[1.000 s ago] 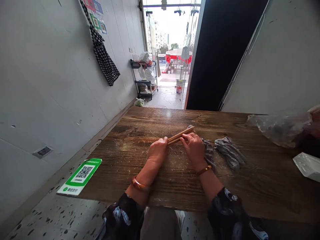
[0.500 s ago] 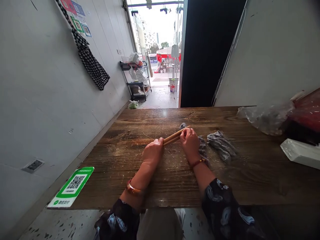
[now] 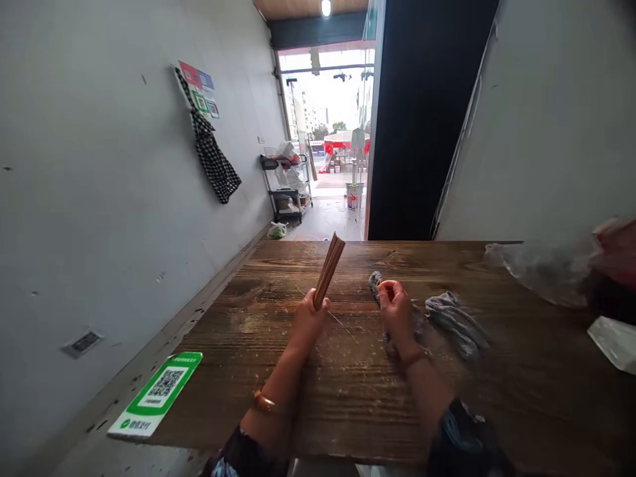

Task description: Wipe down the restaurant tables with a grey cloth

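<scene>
My left hand (image 3: 307,323) is closed around the lower end of a bundle of thin brown wooden sticks (image 3: 330,270). The bundle tilts up and away from me, above the dark wooden table (image 3: 348,397). To the right, my right hand (image 3: 396,310) is apart from the sticks, with thumb and index finger pinched together. A small orange bit shows at its fingertips, too small to name. Partly hidden behind that hand lies a grey knitted glove (image 3: 375,282). Another grey knitted glove (image 3: 454,321) rests farther right.
Thin splinters and crumbs are scattered over the tabletop. A green QR-code card (image 3: 161,391) lies at the left front corner. Clear plastic bags (image 3: 546,268) and a white box (image 3: 613,341) are at the right. Beyond the table stands a loaded cart (image 3: 287,182) by the doorway.
The bundle, which both hands held nearly level, now tilts upward in my left hand alone. My right hand has let go and moved right. The view has tipped upward.
</scene>
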Action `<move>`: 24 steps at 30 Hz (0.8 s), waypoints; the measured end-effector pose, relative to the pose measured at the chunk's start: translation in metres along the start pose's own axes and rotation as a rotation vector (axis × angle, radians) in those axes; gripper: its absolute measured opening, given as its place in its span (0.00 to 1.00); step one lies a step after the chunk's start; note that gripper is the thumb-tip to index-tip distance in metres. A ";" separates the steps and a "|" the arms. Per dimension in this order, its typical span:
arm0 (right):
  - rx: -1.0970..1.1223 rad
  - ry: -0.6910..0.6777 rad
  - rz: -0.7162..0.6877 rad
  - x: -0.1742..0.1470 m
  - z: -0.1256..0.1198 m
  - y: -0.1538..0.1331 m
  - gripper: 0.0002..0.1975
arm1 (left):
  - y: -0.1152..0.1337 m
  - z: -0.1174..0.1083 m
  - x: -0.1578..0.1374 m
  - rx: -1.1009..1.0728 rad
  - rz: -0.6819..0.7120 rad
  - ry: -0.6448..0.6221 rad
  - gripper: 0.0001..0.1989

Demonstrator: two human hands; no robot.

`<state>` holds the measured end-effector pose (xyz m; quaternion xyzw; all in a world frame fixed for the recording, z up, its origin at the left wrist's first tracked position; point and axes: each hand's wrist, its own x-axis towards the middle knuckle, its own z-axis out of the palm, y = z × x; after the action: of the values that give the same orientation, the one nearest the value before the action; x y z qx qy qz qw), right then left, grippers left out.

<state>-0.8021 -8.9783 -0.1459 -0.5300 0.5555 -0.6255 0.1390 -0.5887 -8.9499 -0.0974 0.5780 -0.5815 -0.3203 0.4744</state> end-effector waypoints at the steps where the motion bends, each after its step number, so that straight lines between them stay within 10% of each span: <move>1: -0.031 -0.093 -0.070 -0.007 0.004 -0.005 0.13 | -0.002 0.000 0.000 -0.112 -0.003 0.015 0.09; 10: -0.328 -0.391 -0.285 -0.024 0.019 0.003 0.10 | -0.013 0.000 0.002 -0.539 -0.093 0.084 0.21; 18: -0.285 -0.177 -0.180 -0.008 0.013 0.030 0.15 | -0.013 0.002 0.002 -0.470 -0.086 0.069 0.20; 24: -0.087 0.107 -0.111 -0.011 -0.006 -0.016 0.21 | -0.009 -0.001 -0.005 -0.025 0.019 0.064 0.06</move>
<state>-0.7958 -8.9608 -0.1367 -0.5313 0.5584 -0.6350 0.0514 -0.5856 -8.9462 -0.1059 0.5766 -0.5673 -0.3045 0.5030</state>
